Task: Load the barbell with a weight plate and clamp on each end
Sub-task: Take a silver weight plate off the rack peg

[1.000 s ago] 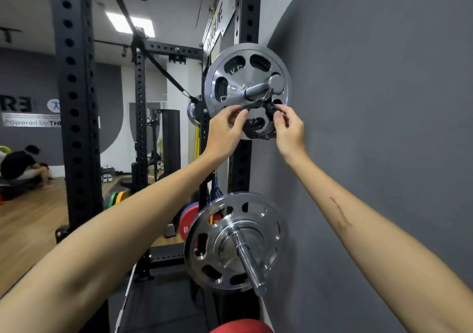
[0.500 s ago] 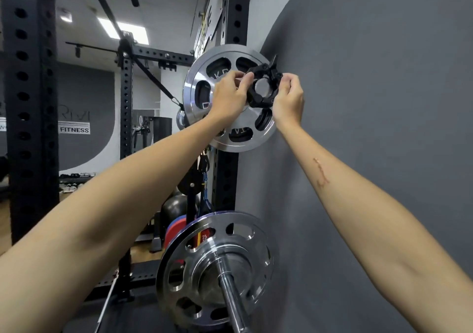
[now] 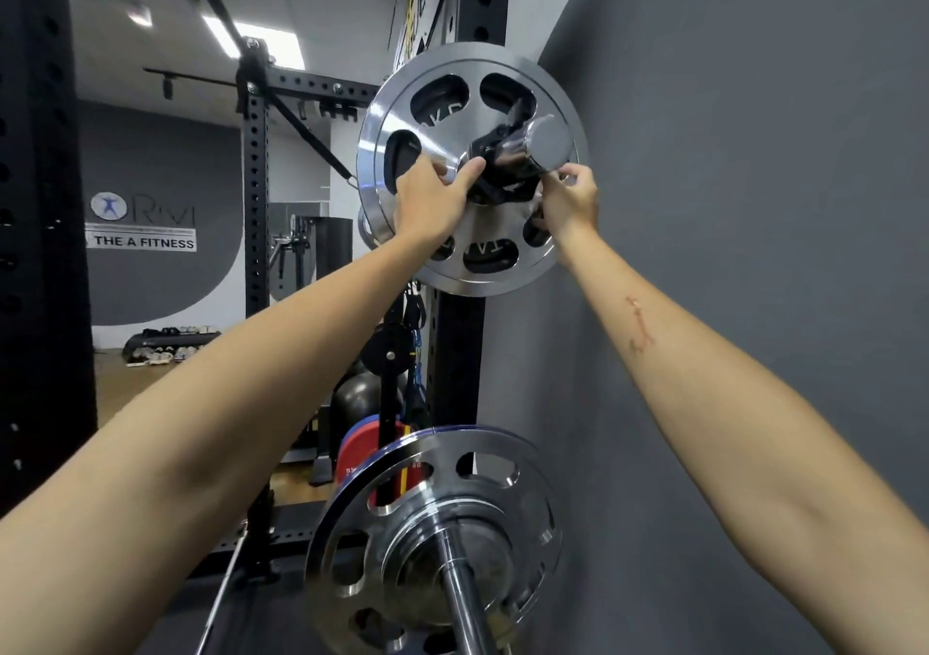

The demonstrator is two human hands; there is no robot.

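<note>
Both hands reach up to the black clamp (image 3: 495,171), which sits around the barbell sleeve (image 3: 545,139) close against the silver weight plate (image 3: 472,166) on the upper bar. The left hand (image 3: 432,196) has its grip curled on the clamp's left side, thumb on top, and the right hand (image 3: 573,199) pinches its right side with bent fingers. Lower down, a second plate (image 3: 432,539) hangs on another bar (image 3: 465,604) beside the grey wall (image 3: 754,201).
</note>
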